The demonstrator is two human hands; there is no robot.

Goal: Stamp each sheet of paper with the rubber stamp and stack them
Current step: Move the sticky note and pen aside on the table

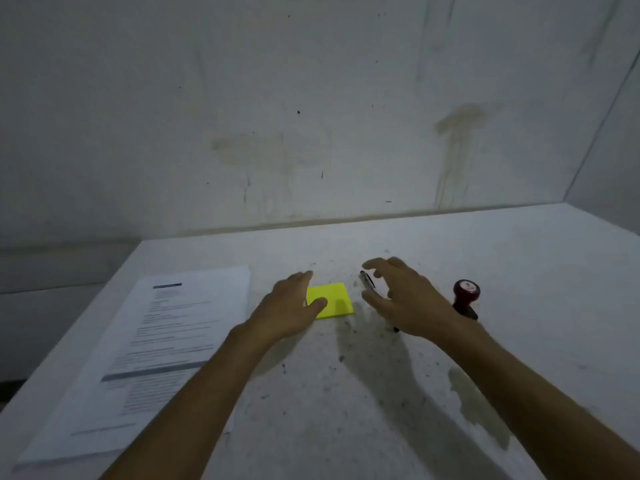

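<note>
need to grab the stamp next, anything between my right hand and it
Nothing visible blocks it. The right hand hovers open over the pen, and the rubber stamp lies just to its right on bare table.

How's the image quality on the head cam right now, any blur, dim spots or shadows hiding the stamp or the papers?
Head view: dim, soft all over; the text on the white printed paper stack is unreadable. Hard shadows fall toward the camera under the right hand, which hides part of the black pen. The dark red rubber stamp shows clearly. Wide-angle bending curves the table's far edge.
</note>
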